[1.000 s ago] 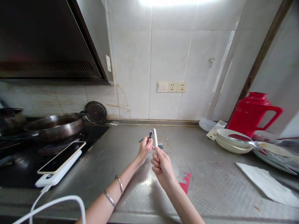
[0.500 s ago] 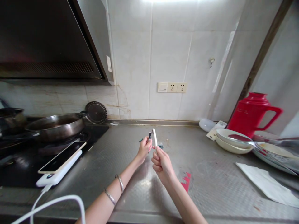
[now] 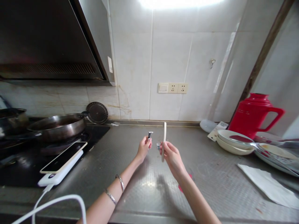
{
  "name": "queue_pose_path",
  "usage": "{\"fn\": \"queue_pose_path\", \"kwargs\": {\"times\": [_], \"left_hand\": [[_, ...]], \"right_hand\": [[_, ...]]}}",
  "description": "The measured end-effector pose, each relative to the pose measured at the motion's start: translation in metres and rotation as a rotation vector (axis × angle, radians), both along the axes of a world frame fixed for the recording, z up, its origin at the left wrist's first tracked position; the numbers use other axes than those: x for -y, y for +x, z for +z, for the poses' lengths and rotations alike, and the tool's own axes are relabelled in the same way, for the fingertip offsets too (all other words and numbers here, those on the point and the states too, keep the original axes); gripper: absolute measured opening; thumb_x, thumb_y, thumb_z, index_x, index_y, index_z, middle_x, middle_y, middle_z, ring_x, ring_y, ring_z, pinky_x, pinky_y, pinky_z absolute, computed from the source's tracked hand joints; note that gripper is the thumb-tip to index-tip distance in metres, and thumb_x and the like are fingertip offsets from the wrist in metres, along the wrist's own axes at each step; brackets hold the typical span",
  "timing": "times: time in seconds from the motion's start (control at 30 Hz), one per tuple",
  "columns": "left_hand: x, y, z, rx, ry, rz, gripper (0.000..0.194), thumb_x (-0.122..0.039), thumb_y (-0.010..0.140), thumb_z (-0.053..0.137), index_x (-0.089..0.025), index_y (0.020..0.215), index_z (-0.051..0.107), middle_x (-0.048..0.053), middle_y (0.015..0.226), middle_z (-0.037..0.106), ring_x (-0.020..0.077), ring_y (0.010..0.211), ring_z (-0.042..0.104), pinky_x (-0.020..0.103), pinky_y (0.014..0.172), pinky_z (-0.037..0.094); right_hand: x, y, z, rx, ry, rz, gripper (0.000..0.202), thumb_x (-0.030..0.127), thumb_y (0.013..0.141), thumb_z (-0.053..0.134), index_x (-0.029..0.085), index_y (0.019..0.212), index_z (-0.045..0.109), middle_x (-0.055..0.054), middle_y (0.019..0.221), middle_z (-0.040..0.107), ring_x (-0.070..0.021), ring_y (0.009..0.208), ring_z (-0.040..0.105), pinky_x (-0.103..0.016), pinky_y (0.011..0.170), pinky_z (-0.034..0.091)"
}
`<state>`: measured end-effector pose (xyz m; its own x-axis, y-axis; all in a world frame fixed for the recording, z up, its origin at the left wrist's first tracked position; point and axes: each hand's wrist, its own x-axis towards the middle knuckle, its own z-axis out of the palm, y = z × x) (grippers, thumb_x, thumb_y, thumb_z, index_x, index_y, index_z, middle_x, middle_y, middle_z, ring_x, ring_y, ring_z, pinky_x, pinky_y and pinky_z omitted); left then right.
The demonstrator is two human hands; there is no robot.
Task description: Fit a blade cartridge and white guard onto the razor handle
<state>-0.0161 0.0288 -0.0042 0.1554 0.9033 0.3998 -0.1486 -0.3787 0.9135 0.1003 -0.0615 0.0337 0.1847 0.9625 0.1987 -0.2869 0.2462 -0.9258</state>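
My left hand [image 3: 143, 148], with two silver bangles on the wrist, pinches a small black piece [image 3: 149, 135] with a shiny metal crosspiece at its top. Its lower part is hidden by my fingers. To the right, my right hand [image 3: 171, 155] is closed on a slim, slightly curved white handle [image 3: 164, 132] held nearly upright, with its ends showing above and below the fingers. The two held things are apart, over the metal counter [image 3: 130, 193]. Just left of my right fingers, a small clear and teal item [image 3: 158, 146] is partly covered.
On the left, a phone [image 3: 64, 157] on a cabled white power bank [image 3: 60, 171] overlaps the stove, beside a steel pan [image 3: 58, 127]. At right stand a red thermos [image 3: 251, 115], stacked bowls [image 3: 233, 146] and a white sheet [image 3: 266, 185]. Red scraps [image 3: 181, 188] lie under my right forearm.
My right hand has moved right with the white handle, away from my left hand. More of the handle's lower end shows now. My left hand has barely moved.
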Motion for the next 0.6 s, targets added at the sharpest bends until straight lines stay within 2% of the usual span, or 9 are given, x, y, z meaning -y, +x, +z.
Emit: {"fn": "queue_pose_path", "kwargs": {"times": [0.17, 0.33, 0.43, 0.6], "left_hand": [[-0.004, -0.004, -0.001, 0.005, 0.026, 0.009, 0.027, -0.041, 0.077, 0.054, -0.016, 0.087, 0.053, -0.002, 0.065, 0.050, 0.0094, 0.060, 0.045, 0.021, 0.059, 0.036], [-0.005, -0.005, -0.004, -0.046, 0.041, -0.023, 0.028, -0.042, 0.078, 0.052, -0.017, 0.090, 0.056, -0.003, 0.064, 0.046, 0.0098, 0.060, 0.041, 0.021, 0.058, 0.032], [-0.005, -0.004, -0.005, -0.079, 0.060, -0.042, 0.029, -0.043, 0.078, 0.052, -0.017, 0.089, 0.056, -0.003, 0.063, 0.046, 0.0104, 0.059, 0.040, 0.022, 0.057, 0.031], [-0.004, -0.003, -0.005, -0.107, 0.110, -0.054, 0.027, -0.043, 0.077, 0.054, -0.017, 0.083, 0.055, 0.000, 0.073, 0.055, 0.0129, 0.069, 0.047, 0.023, 0.067, 0.035]], "right_hand": [[-0.038, 0.049, 0.019, 0.527, 0.104, -0.329, 0.046, 0.059, 0.075, 0.043, 0.017, 0.065, 0.058, 0.001, 0.056, 0.047, -0.0120, 0.055, 0.042, -0.023, 0.053, 0.030], [-0.057, 0.079, 0.019, 0.993, -0.058, -0.549, 0.058, 0.065, 0.076, 0.033, 0.018, 0.042, 0.041, 0.002, 0.041, 0.038, -0.0126, 0.047, 0.039, -0.025, 0.059, 0.029], [-0.060, 0.077, 0.016, 1.121, -0.059, -0.583, 0.059, 0.063, 0.078, 0.031, 0.018, 0.040, 0.035, 0.003, 0.039, 0.035, -0.0111, 0.046, 0.035, -0.024, 0.060, 0.027], [-0.059, 0.054, 0.017, 1.168, 0.066, -0.585, 0.058, 0.059, 0.079, 0.033, 0.017, 0.039, 0.032, 0.003, 0.038, 0.034, -0.0088, 0.045, 0.030, -0.023, 0.058, 0.026]]}}
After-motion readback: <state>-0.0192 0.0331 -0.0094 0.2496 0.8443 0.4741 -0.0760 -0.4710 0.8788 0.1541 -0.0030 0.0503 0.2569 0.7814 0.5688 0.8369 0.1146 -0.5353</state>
